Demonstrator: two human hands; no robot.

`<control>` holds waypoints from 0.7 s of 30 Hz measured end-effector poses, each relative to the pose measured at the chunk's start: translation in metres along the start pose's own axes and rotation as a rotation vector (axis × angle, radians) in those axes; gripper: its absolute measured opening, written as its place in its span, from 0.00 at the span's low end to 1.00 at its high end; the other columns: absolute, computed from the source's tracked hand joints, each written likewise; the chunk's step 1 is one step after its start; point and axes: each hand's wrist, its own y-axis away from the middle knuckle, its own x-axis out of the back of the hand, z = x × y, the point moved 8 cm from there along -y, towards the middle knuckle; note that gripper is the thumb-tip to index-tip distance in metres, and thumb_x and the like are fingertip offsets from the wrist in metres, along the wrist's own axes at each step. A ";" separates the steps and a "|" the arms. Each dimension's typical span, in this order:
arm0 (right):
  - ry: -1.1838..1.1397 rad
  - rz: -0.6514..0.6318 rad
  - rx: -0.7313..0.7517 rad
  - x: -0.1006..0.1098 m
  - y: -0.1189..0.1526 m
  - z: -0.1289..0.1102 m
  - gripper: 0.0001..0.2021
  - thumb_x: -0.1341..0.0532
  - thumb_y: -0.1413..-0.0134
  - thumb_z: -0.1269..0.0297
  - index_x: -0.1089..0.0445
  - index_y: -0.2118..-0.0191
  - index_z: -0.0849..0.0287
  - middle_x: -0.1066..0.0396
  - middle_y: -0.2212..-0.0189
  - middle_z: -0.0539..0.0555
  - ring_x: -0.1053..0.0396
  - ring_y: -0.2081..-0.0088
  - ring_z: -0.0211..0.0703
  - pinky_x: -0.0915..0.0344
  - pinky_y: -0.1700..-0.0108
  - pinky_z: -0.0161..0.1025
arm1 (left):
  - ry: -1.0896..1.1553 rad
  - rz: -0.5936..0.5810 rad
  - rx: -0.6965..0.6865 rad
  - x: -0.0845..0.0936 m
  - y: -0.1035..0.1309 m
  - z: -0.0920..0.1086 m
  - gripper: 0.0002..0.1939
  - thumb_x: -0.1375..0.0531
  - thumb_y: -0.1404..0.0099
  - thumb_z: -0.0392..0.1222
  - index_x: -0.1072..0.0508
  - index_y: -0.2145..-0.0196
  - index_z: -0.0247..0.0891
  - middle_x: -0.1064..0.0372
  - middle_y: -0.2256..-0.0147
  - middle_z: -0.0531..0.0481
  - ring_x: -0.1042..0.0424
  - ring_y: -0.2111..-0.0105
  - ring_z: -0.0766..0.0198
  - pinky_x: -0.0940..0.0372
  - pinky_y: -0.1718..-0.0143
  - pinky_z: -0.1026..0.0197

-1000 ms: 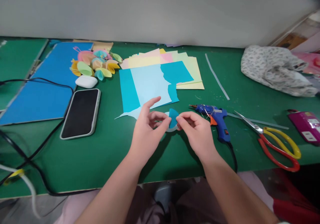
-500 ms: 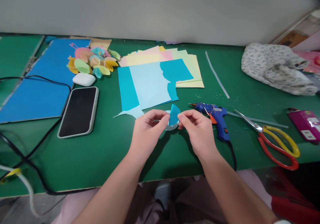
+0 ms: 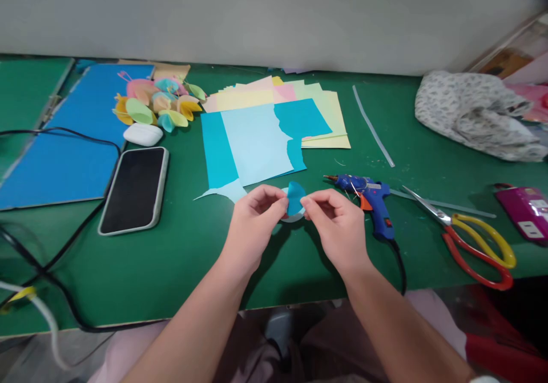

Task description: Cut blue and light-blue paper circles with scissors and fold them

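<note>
A small piece of teal paper [image 3: 295, 199] with a curved edge is pinched between my two hands. The thumb and forefinger of my left hand [image 3: 257, 217] close on its left side. At its right edge my right hand [image 3: 336, 223] pinches it the same way. Behind and below it shows a pale blue round paper piece [image 3: 294, 218], partly covered by my fingers; I cannot tell whether it is held or lies on the table. Just beyond my hands are sheets of teal paper [image 3: 219, 152] and light blue paper [image 3: 257, 146], with torn or cut edges.
Right of my hands lie a blue glue gun [image 3: 377, 200], scissors [image 3: 475, 240] and a glue stick [image 3: 372, 126]. On the left are a phone [image 3: 135, 192], a white case [image 3: 143, 134], paper petals [image 3: 158, 103] and black cables [image 3: 55, 274]. A patterned cloth [image 3: 471, 115] sits far right.
The teal paper has turned and shifted slightly left between my fingers, showing a rounder shape. My right fingertips have moved slightly left with it.
</note>
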 end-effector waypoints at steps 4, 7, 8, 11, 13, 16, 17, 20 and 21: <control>0.077 0.012 0.059 -0.001 0.002 -0.005 0.06 0.36 0.47 0.64 0.28 0.73 0.56 0.26 0.77 0.48 0.29 0.75 0.38 0.31 0.69 0.35 | 0.033 0.012 0.037 0.002 -0.001 -0.003 0.05 0.36 0.48 0.35 0.30 0.77 0.37 0.35 0.78 0.59 0.36 0.78 0.74 0.36 0.72 0.69; 0.078 0.043 0.058 0.002 0.002 -0.004 0.06 0.36 0.46 0.64 0.28 0.73 0.55 0.27 0.78 0.47 0.30 0.75 0.38 0.31 0.69 0.35 | 0.045 0.029 0.059 0.005 -0.003 -0.003 0.06 0.35 0.47 0.37 0.30 0.77 0.37 0.33 0.77 0.56 0.33 0.75 0.70 0.34 0.71 0.67; 0.064 0.058 0.049 0.004 0.002 -0.003 0.06 0.36 0.47 0.64 0.28 0.73 0.55 0.27 0.78 0.47 0.30 0.76 0.37 0.31 0.70 0.35 | 0.047 0.056 0.059 0.008 -0.003 -0.002 0.07 0.35 0.47 0.38 0.30 0.76 0.37 0.33 0.77 0.56 0.32 0.74 0.69 0.34 0.71 0.66; -0.001 0.071 0.004 0.006 0.000 0.001 0.06 0.36 0.47 0.63 0.29 0.73 0.55 0.28 0.79 0.46 0.30 0.76 0.36 0.31 0.71 0.33 | 0.054 0.142 0.028 0.017 -0.003 0.003 0.08 0.34 0.47 0.41 0.30 0.75 0.37 0.33 0.77 0.55 0.31 0.73 0.68 0.34 0.73 0.67; -0.021 0.054 -0.012 0.005 0.000 0.003 0.06 0.36 0.47 0.62 0.28 0.73 0.55 0.28 0.79 0.46 0.30 0.76 0.37 0.31 0.72 0.33 | 0.040 0.115 0.013 0.015 -0.003 0.004 0.08 0.34 0.46 0.43 0.29 0.74 0.37 0.32 0.76 0.54 0.31 0.72 0.68 0.34 0.72 0.67; -0.010 0.045 0.002 0.004 -0.001 0.001 0.06 0.36 0.47 0.63 0.28 0.73 0.56 0.27 0.78 0.47 0.30 0.76 0.37 0.31 0.71 0.34 | -0.009 0.005 0.029 0.003 -0.002 0.001 0.07 0.35 0.45 0.42 0.27 0.73 0.37 0.31 0.73 0.54 0.32 0.72 0.69 0.34 0.71 0.67; -0.005 0.045 0.008 0.004 0.000 0.001 0.06 0.36 0.47 0.63 0.28 0.73 0.56 0.27 0.78 0.47 0.30 0.75 0.37 0.31 0.70 0.34 | -0.017 -0.018 0.032 0.000 -0.001 -0.001 0.07 0.35 0.45 0.42 0.27 0.73 0.37 0.32 0.73 0.55 0.32 0.72 0.70 0.34 0.71 0.68; 0.009 0.040 0.029 0.003 0.001 -0.001 0.06 0.36 0.47 0.63 0.28 0.73 0.55 0.27 0.78 0.47 0.30 0.75 0.37 0.31 0.69 0.34 | -0.003 -0.032 0.030 -0.002 -0.001 -0.003 0.06 0.35 0.45 0.40 0.29 0.74 0.38 0.33 0.72 0.56 0.34 0.73 0.71 0.34 0.71 0.68; 0.015 0.038 0.036 0.002 0.001 -0.002 0.06 0.36 0.47 0.63 0.28 0.73 0.55 0.27 0.77 0.47 0.30 0.75 0.37 0.31 0.69 0.34 | 0.006 -0.032 0.031 -0.002 -0.001 -0.003 0.06 0.35 0.45 0.40 0.29 0.74 0.38 0.34 0.72 0.56 0.34 0.73 0.71 0.34 0.71 0.68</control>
